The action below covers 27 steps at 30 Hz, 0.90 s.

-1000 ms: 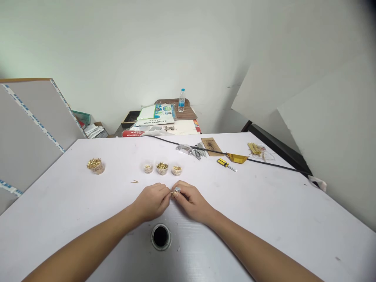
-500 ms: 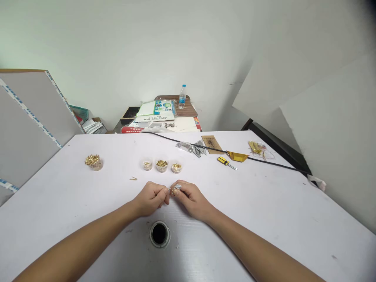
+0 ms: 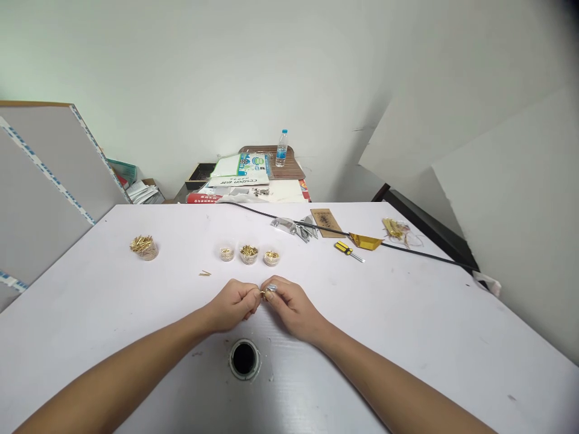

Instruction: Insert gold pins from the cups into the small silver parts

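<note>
Small golden piece (image 3: 263, 294) is clamped by fingers of the left hand (image 3: 235, 305) and the right hand (image 3: 292, 307), which also pinches a silvery piece (image 3: 272, 288).

Left grip (image 3: 236, 303), right grip (image 3: 294, 308) bare; forearms (image 3: 151, 354) bare, tapering.

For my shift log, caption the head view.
Left hand and right hand meet at a small gold-coloured piece before three cups.
</note>
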### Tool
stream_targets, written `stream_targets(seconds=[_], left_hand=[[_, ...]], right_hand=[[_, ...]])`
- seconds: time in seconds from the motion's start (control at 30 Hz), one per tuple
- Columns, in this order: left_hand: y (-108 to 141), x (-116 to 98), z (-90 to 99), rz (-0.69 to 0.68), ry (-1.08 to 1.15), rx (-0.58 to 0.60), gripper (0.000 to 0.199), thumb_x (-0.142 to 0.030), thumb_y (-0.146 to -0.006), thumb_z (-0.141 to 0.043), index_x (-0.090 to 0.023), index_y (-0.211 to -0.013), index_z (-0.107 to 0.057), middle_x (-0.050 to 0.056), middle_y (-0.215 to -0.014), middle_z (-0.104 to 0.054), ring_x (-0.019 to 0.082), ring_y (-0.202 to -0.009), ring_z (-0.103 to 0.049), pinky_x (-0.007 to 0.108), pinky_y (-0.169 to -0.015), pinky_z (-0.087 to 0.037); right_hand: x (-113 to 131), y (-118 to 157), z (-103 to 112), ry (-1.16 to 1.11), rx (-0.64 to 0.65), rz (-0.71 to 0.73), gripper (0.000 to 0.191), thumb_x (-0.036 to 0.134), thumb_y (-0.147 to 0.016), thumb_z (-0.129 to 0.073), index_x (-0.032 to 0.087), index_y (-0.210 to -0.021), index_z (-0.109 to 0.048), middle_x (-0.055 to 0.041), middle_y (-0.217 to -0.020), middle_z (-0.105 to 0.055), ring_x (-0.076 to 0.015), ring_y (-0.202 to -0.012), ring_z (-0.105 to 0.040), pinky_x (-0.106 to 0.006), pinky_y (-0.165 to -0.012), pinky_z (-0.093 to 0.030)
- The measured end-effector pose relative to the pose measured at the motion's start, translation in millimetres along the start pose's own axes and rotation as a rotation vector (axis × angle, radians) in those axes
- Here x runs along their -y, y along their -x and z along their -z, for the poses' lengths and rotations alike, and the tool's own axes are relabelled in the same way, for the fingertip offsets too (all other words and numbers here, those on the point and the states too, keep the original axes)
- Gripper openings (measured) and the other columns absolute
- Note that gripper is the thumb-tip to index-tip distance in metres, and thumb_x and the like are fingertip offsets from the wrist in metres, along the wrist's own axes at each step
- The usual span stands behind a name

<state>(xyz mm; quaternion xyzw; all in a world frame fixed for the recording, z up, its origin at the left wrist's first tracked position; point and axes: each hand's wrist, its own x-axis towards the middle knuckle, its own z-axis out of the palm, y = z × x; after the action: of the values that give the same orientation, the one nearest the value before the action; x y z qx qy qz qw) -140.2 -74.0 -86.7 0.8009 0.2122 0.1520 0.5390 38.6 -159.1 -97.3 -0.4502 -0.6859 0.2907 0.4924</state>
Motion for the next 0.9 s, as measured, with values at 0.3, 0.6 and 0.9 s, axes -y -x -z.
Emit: stream_targets(seconds=[0.3, 0.6, 0.9], left_hand=[[-1.8, -1.9, 1.4, -0.048, -0.138, 0.011, 0.035, -0.027, -0.094, -0.039, -0.017, -0.06, -0.038, -0.003, -0.056, -0.042, 0.009, -0.054, -0.037, 0.023, -0.054, -0.031], [-2.2, -8.1, 11.9, -0.106, -0.386, 0.124, 0.029, -0.027, -0.092, -0.037, -0.017, -0.065, -0.032, -0.003, -0.061, -0.036, 0.011, -0.06, -0.035, 0.025, -0.061, -0.03], [-2.7, -14.2, 13.9, -0.128, -0.408, 0.198, 0.029, -0.024, -0.093, -0.036, -0.017, -0.066, -0.029, -0.003, -0.062, -0.035, 0.012, -0.061, -0.034, 0.027, -0.064, -0.031]], right_hand=[[-1.0, 1.1, -0.5, 0.057, -0.016, 0.029, 0.04, 0.046, -0.106, -0.037, 0.02, -0.082, -0.055, -0.0062, -0.083, -0.061, -0.0197, -0.083, -0.054, -0.036, -0.077, -0.044], [-1.4, 2.6, 3.2, 0.051, 0.104, 0.027, 0.041, 0.045, -0.107, -0.032, 0.02, -0.084, -0.054, -0.0063, -0.085, -0.059, -0.0187, -0.08, -0.054, -0.035, -0.074, -0.045], [0.7, 5.5, 5.6, 0.225, 0.126, 0.192, 0.027, 0.028, -0.105, -0.029, 0.02, -0.088, -0.05, -0.0088, -0.089, -0.06, -0.0214, -0.084, -0.052, -0.038, -0.077, -0.046]])
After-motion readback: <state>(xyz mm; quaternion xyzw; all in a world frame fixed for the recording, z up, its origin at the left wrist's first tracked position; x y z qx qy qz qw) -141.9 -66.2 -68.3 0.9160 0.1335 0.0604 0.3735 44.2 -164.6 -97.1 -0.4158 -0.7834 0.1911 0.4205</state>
